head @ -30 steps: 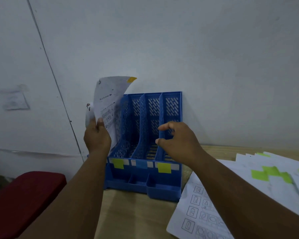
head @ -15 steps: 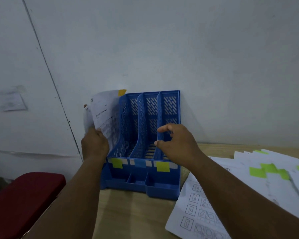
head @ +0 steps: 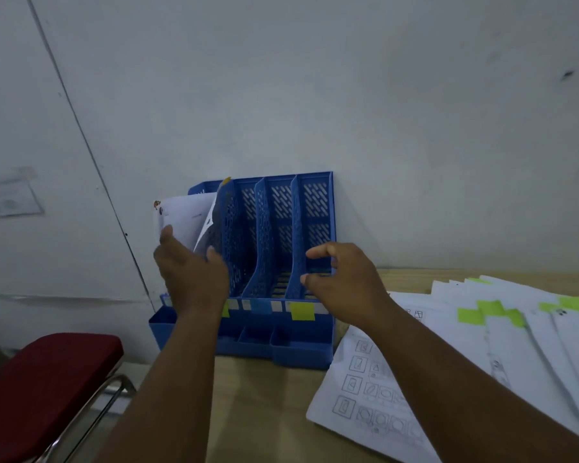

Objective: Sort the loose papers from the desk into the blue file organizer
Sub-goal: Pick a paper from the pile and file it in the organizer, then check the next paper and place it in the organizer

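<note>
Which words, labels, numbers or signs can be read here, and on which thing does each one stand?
None can be read.
Sheet held by the left hand: print too blurred.
Worksheet on the desk: only boxed line drawings, no legible words.
Colored labels on the blue file organizer: blank as far as visible.
Green sticky notes on the paper pile: blank.

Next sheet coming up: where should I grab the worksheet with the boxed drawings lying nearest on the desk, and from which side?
Probably pinch the worksheet at its near-left corner, coming from the left over the bare desk. That edge lies free; its right side is tucked under the overlapping papers.
</note>
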`<move>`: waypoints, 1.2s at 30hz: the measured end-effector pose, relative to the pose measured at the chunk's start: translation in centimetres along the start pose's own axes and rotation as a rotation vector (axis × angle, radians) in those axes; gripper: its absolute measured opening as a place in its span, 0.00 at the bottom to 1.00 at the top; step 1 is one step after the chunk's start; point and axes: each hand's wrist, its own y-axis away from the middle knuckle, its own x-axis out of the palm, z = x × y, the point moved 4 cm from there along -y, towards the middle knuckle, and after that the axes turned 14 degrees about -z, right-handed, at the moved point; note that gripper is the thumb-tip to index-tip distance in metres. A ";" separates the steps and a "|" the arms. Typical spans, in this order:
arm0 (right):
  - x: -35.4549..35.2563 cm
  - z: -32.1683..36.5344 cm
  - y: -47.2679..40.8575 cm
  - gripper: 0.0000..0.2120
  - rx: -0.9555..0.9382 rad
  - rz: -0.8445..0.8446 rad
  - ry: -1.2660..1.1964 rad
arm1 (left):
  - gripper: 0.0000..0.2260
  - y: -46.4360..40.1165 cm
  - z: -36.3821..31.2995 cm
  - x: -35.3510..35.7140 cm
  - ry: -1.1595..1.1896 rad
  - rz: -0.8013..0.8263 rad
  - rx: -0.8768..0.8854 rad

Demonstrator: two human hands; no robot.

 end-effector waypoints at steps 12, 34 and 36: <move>-11.6 -3.6 4.9 0.15 0.068 -0.235 0.088 | 0.13 16.5 -11.6 2.3 0.293 0.458 0.273; -27.1 -17.8 10.5 0.12 0.420 -0.176 0.535 | 0.15 38.9 -16.4 7.9 0.309 1.025 0.104; -26.9 -18.0 10.5 0.13 0.407 -0.171 0.566 | 0.16 38.9 -16.0 8.4 0.285 1.030 0.110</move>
